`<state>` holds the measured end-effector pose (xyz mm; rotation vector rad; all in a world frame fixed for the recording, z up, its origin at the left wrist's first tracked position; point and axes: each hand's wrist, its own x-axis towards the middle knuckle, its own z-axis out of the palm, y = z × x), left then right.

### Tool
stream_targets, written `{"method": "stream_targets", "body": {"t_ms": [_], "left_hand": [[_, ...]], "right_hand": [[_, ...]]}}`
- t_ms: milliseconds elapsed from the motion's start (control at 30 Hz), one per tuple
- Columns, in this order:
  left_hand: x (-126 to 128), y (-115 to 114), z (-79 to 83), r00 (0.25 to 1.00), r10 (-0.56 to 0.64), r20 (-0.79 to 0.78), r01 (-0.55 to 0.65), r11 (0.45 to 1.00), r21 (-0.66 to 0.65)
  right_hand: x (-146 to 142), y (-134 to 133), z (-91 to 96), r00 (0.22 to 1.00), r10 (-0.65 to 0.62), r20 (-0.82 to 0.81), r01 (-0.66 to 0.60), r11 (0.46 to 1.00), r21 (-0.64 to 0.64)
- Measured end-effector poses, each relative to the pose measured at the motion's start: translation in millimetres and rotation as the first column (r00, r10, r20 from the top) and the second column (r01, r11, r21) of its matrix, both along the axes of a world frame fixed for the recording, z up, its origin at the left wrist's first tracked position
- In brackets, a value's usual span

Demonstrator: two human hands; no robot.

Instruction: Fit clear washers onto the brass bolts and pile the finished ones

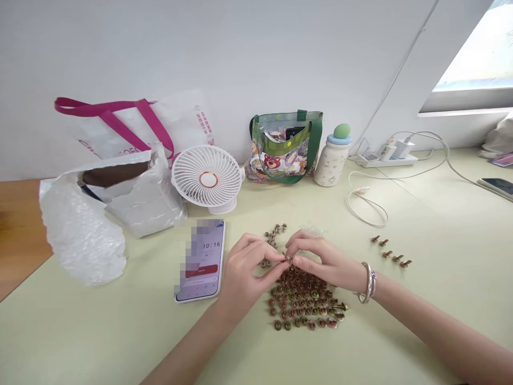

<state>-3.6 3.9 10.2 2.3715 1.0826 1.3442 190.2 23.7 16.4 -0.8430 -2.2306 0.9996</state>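
My left hand [245, 267] and my right hand [320, 261] meet fingertip to fingertip over the pale green table [120, 331]. Both pinch one small metal screw part [287, 259] between them. Just below the fingers lies a pile of brass-coloured screws [306, 305], many standing head down. A smaller cluster of metal nuts [276, 233] lies just beyond the hands. A silver bangle [368, 282] circles my right wrist.
A phone [202, 262] showing 10:16 lies left of my left hand. Behind stand a white fan [208, 177], plastic bags [100, 214], a green tote [285, 147] and a bottle [333, 158]. Several finished screws [390, 252] lie at right, near a cable [366, 206] and power strip [380, 156].
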Motion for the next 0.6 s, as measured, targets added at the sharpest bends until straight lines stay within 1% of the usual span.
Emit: {"method": "stream_targets", "body": {"t_ms": [67, 167, 267, 333, 400, 467, 533, 600], "left_hand": [[0.4, 1.0, -2.3, 1.000, -0.017, -0.021, 0.019, 0.995, 0.093], [0.9, 1.6, -5.6, 0.998, -0.019, -0.066, 0.032, 0.980, 0.194], [0.1, 1.3, -7.6, 0.994, 0.002, -0.108, 0.025, 0.967, 0.252], [-0.8, 1.1, -8.4, 0.992, 0.003, -0.127, 0.030, 0.966, 0.256], [-1.3, 0.9, -8.7, 0.992, -0.019, -0.121, 0.045, 0.975, 0.218], [-0.8, 0.5, -8.2, 0.995, -0.056, -0.086, 0.067, 0.989, 0.133], [0.7, -0.5, -6.6, 0.996, -0.077, -0.033, 0.077, 0.997, 0.012], [2.6, -1.8, -4.6, 0.997, -0.074, 0.021, 0.076, 0.989, -0.129]], "right_hand": [[1.1, 0.6, 1.5, 0.999, -0.044, 0.013, 0.043, 0.999, 0.031], [2.2, 0.0, 2.6, 0.999, -0.030, 0.022, 0.030, 1.000, -0.009], [2.3, -1.1, 2.7, 1.000, -0.011, 0.023, 0.012, 0.999, -0.048], [1.8, -1.9, 2.9, 1.000, -0.005, 0.017, 0.006, 0.998, -0.057], [0.9, -2.7, 3.6, 1.000, -0.015, 0.004, 0.015, 0.998, -0.055], [0.1, -3.9, 4.5, 0.999, -0.038, -0.010, 0.037, 0.998, -0.043], [-0.7, -5.3, 4.7, 0.997, -0.067, -0.025, 0.066, 0.998, -0.012], [-1.4, -6.7, 3.6, 0.995, -0.092, -0.044, 0.094, 0.994, 0.052]]}}
